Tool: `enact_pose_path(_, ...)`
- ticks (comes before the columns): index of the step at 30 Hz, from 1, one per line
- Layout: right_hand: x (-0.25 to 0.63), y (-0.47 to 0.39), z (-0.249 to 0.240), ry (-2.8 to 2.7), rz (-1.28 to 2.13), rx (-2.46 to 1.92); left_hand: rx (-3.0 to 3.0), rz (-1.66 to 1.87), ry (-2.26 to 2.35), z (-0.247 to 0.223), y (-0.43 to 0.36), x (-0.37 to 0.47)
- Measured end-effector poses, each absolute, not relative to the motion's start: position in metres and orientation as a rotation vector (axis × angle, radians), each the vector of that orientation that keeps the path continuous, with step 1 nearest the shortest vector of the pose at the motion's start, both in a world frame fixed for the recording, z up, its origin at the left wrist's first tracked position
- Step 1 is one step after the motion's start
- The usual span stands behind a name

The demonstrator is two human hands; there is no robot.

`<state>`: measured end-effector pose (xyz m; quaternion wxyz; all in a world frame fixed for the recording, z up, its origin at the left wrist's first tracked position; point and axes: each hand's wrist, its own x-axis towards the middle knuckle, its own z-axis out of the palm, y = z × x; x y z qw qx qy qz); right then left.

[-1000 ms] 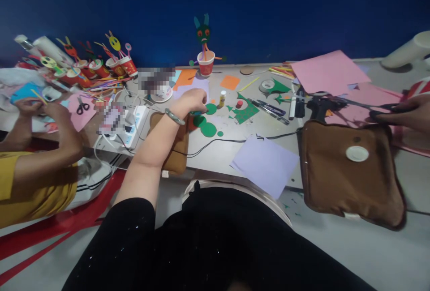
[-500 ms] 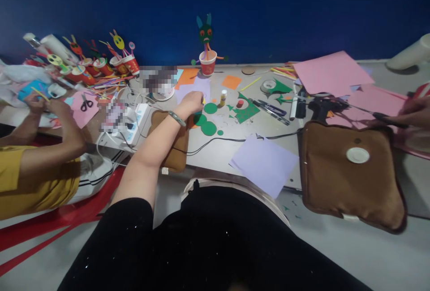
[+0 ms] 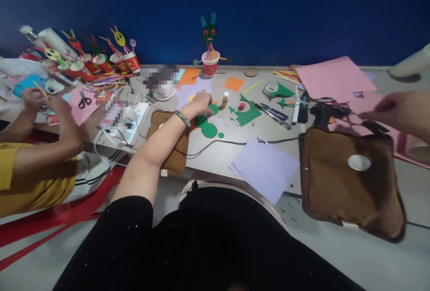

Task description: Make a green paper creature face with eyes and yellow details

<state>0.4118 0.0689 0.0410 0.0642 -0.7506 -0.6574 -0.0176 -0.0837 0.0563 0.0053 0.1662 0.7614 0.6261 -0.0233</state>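
Note:
My left hand (image 3: pixel 200 103) reaches over the table, its thumb and fingers apart at the left edge of a green paper circle (image 3: pixel 213 110). The fingers partly cover that circle, which lies flat. Two more green circles (image 3: pixel 209 130) and a small green dot (image 3: pixel 221 135) lie just below it. A glue stick (image 3: pixel 225 100) stands upright to the right of these. At the far right, my right hand (image 3: pixel 398 111) hovers with stretched fingers over scissors (image 3: pixel 375 127) that lie on pink paper (image 3: pixel 361 100); its wrist is out of frame.
A red paper cup (image 3: pixel 211 66) with a green-headed figure stands at the back. Pens (image 3: pixel 273 114) and a glue gun (image 3: pixel 320 114) lie right of centre. A brown cushion (image 3: pixel 349 197) overhangs the front edge. Left, a person in a yellow sleeve works beside a power strip (image 3: pixel 137 123).
My left hand has moved slightly right and down, its curled fingers spreading onto the green circle. My right hand has come further into view and let go of the scissors.

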Motion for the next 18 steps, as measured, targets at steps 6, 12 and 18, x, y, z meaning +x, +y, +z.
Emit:
enact_pose_path(6,0.292,0.025,0.008,-2.7,0.226,-1.487,2.134,0.107,1.855,0.011,0.053,-0.089)
enact_pose_path(12,0.225,0.009,-0.044,-2.943,0.267,-0.76,1.893,0.251,1.756,0.028,0.049,-0.108)
enact_pose_path(18,0.236,0.025,-0.056,-2.951,0.298,-0.87,1.555,0.37,1.281,0.027,0.025,-0.081)
